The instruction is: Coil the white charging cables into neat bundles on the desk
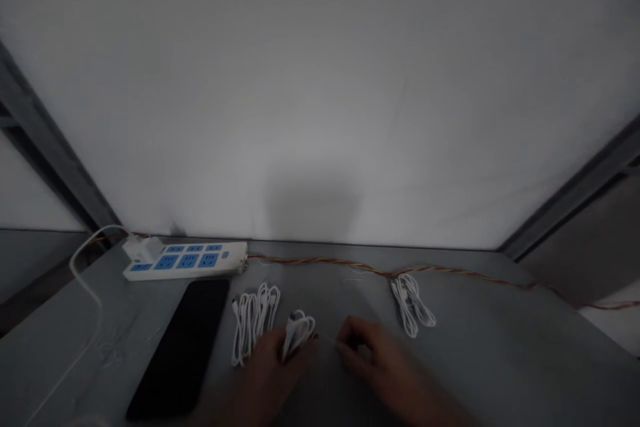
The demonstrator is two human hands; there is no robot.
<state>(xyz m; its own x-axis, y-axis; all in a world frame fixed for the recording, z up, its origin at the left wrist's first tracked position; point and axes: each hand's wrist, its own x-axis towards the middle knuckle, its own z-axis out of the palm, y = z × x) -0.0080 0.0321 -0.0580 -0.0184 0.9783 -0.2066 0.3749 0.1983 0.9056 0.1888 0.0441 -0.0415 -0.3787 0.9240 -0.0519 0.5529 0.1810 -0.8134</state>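
Left hand: the person's left hand [275, 363] is clamped on a small looped bundle [299, 330] of white cable, thumb on one side, fingers on the other.
Bundle: up off the table [475, 353], in the left hand's grip, its loops standing above the fingers, near the middle of the table's front.
Right hand: the right hand [373, 357] is just beside, thumb and forefinger tips brought together on a thin strand [327, 337] that runs across from the bundle.
Row: more coiled cables [255, 313] lie side by side just past the left hand, which hides their lower right end.
Right pile: other white coils [413, 307] lie past the right hand, well apart from it, their top ends by the twisted wire [320, 260].
Wire: red and yellow, it runs from the power strip [187, 272] along the back and off to the right.
Strip: white with blue sockets, at back left; a white adapter [149, 250] sits in its left end, a white cord [85, 280] looping down from there.
Phone: a black slab [180, 347], flat between cord and row.
Wall: a pale panel [320, 80] behind everything, a soft shadow on it.
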